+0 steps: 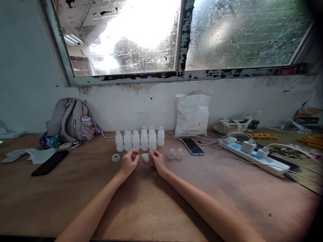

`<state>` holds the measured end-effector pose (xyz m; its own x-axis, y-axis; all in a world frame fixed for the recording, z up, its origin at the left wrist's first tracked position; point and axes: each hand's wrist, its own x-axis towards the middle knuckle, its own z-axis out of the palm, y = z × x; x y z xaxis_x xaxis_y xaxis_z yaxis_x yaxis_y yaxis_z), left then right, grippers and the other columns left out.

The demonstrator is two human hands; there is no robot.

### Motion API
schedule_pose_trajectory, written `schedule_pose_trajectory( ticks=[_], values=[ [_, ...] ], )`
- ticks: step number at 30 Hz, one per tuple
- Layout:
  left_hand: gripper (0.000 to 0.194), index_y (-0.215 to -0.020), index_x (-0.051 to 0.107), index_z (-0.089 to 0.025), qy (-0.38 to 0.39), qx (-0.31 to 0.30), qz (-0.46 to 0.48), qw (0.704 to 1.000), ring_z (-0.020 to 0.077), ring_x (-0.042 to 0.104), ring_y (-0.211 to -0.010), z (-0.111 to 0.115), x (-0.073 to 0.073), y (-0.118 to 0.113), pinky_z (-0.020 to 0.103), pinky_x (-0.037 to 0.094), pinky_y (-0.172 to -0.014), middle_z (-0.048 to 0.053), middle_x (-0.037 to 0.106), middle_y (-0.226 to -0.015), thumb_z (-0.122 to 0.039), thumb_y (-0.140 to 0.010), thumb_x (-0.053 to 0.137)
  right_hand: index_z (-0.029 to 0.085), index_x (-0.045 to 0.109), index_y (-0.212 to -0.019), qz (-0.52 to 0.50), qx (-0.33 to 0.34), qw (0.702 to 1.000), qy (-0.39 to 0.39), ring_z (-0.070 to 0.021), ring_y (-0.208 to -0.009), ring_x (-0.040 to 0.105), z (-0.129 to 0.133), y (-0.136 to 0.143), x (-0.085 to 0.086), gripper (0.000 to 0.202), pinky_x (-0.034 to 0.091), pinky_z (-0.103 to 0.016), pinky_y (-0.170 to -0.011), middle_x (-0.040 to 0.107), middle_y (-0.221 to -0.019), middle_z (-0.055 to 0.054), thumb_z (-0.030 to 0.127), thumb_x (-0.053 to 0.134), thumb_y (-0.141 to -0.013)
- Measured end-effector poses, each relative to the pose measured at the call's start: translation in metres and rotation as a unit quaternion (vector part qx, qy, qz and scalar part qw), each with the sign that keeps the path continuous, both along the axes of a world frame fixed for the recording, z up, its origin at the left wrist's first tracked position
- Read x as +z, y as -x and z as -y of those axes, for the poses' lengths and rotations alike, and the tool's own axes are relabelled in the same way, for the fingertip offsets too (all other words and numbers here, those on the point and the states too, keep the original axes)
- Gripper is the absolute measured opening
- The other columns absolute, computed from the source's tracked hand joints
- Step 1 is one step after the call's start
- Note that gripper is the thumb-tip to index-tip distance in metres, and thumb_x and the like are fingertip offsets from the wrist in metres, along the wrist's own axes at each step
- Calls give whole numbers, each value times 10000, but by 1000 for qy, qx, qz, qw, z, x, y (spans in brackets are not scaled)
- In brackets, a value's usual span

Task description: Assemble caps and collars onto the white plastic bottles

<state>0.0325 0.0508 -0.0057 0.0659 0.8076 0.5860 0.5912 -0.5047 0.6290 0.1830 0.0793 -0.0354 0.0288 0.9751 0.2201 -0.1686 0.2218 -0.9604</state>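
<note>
Several frosted baby bottles (136,140) with clear domed caps stand in a row behind my hands. My left hand (129,163) is closed, thumb and index finger brought together; whatever they may hold is too small to make out. Fingers of my right hand (157,162) pinch at the edge of a small translucent plastic part (145,157), tilted between the two hands. Other clear pieces around it are hard to tell apart. A white screw ring (115,157) lies left of my left hand. Two clear domed caps (171,154) rest to the right of my right hand.
A black phone (50,163) and a grey backpack (70,119) are on the left. Behind on the right stand a white padded mailer (192,115) and another phone (192,146). A power strip (254,158) with plugged chargers and loose cables lies along the right side.
</note>
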Motion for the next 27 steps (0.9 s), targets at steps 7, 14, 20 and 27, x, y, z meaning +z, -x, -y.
schedule_pose_trajectory(
  ticks=[7,14,20,27],
  values=[
    [202,-894,541,-181,-15,100,-187,977,122,591,-763,-68,102,18,212,453,-683,25,631,-857,-275,-792,394,164,457,-581,4,0,1000,2,-41,-270,322,1,1,-2,367,198,-181,-274,430,-426,71,507,570,-649],
    [181,-832,630,-171,142,95,-309,936,186,585,-787,-150,145,14,253,455,-671,35,638,-852,-283,-711,556,165,452,-580,16,9,1000,4,-41,-269,319,-1,1,-3,341,211,-180,-279,411,-423,76,474,560,-674],
    [276,-1076,485,-161,261,69,-408,872,173,529,-920,-179,124,2,361,458,-766,66,509,-1085,-287,-832,460,168,440,-571,29,13,999,7,-46,-272,334,-3,1,-6,341,219,-179,-274,405,-421,77,470,544,-690],
    [281,-1075,487,-160,286,71,-453,842,176,530,-921,-188,117,-6,359,458,-764,66,514,-1077,-285,-824,473,171,432,-569,38,12,999,11,-46,-273,335,-4,1,-6,356,216,-180,-274,410,-418,76,491,543,-679]
  ],
)
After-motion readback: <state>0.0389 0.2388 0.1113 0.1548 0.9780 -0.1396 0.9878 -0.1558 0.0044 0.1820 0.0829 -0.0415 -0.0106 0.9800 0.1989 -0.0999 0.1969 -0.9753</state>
